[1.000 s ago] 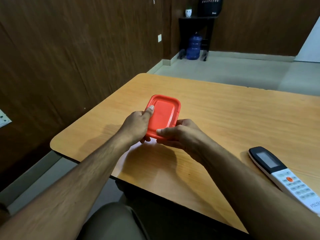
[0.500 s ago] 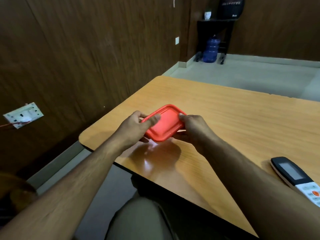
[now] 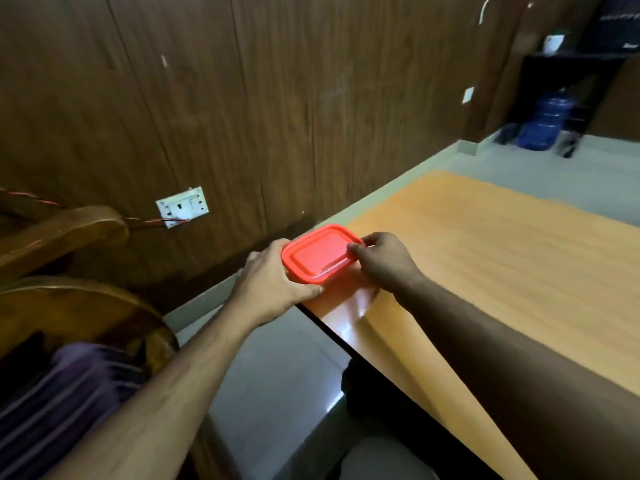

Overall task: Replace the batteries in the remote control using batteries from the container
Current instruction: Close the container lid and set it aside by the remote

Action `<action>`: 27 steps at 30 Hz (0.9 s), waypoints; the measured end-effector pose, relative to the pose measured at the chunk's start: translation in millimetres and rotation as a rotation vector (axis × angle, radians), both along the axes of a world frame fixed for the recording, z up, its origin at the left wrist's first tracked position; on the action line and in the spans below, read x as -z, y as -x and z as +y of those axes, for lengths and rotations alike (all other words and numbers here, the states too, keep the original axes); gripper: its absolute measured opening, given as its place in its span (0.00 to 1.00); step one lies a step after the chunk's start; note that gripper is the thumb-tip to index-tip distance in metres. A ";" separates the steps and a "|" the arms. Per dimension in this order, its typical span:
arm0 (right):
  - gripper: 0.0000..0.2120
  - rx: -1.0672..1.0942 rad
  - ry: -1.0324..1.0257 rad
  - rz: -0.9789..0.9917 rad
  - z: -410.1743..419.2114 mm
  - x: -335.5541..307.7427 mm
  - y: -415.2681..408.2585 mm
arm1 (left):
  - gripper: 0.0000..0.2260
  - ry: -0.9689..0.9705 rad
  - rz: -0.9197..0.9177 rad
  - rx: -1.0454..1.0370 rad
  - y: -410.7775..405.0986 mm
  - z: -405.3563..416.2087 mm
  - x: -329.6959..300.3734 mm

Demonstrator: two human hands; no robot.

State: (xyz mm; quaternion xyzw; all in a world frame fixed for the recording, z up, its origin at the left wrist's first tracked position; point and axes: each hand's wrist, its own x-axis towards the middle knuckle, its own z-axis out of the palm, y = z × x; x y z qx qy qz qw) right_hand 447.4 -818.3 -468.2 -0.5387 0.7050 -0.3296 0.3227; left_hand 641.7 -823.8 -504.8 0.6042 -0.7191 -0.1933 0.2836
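- The dark wood-panelled wall point(image 3: 277, 98) fills the upper left of my view, its panels running down to a pale skirting strip along the floor.
- The wooden table point(image 3: 502, 271) spreads out to my right, orange-toned with a glossy top; its near left corner sits just under my hands and catches a bright reflection.
- A wooden chair point(image 3: 69, 237) with curved rails stands at my left, and a purple striped cloth point(image 3: 52, 403) lies on its seat.
- A blue water jug point(image 3: 543, 123) stands on the floor in the far corner, under a dark stand; it is blurred.
- My left hand point(image 3: 270, 282) grips the near left end of the container, thumb curled along the front edge, fingers wrapped around the far side.
- My right hand point(image 3: 384, 261) pinches the right end of the lid, thumb and fingertips curled onto its rim.
- The red lidded container point(image 3: 318, 254) is held between my two hands at the table's left corner, lid on and facing up. I cannot tell whether its base touches the tabletop or is held just above it.
- A white wall socket point(image 3: 182, 207) sits low on the panelling, with a thin twisted wire point(image 3: 34, 199) running from it toward the chair.
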 end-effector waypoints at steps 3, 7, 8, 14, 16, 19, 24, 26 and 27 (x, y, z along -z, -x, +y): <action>0.17 -0.027 -0.025 0.091 -8.5 6.4 -5.3 | 0.43 -0.029 0.008 -0.002 -4.1 -5.5 12.3; 0.20 0.008 0.018 0.098 -10.4 11.6 -6.0 | 0.49 -0.076 0.047 -0.012 -6.2 -9.3 22.9; 0.21 0.008 0.021 0.092 -10.7 11.9 -6.1 | 0.49 -0.071 0.056 -0.012 -6.6 -9.4 24.0; 0.21 0.001 0.010 0.070 -10.8 12.5 -7.1 | 0.47 -0.060 0.054 -0.003 -6.7 -9.0 22.7; 0.21 -0.001 0.005 0.064 -12.0 12.6 -6.2 | 0.47 -0.069 0.055 0.000 -6.2 -8.5 21.1; 0.21 0.003 0.006 0.059 -14.6 14.1 -4.3 | 0.46 -0.080 0.058 0.002 -5.0 -6.8 19.3; 0.24 0.029 0.048 0.086 -14.1 16.7 -1.0 | 0.50 -0.107 0.083 0.000 -4.3 -0.3 12.0; 0.24 0.048 0.076 0.106 -7.6 13.9 3.1 | 0.53 -0.102 0.082 -0.011 -5.8 3.1 5.1; 0.25 0.051 0.096 0.130 -2.1 11.9 7.8 | 0.53 -0.090 0.088 -0.012 -5.7 6.1 -0.1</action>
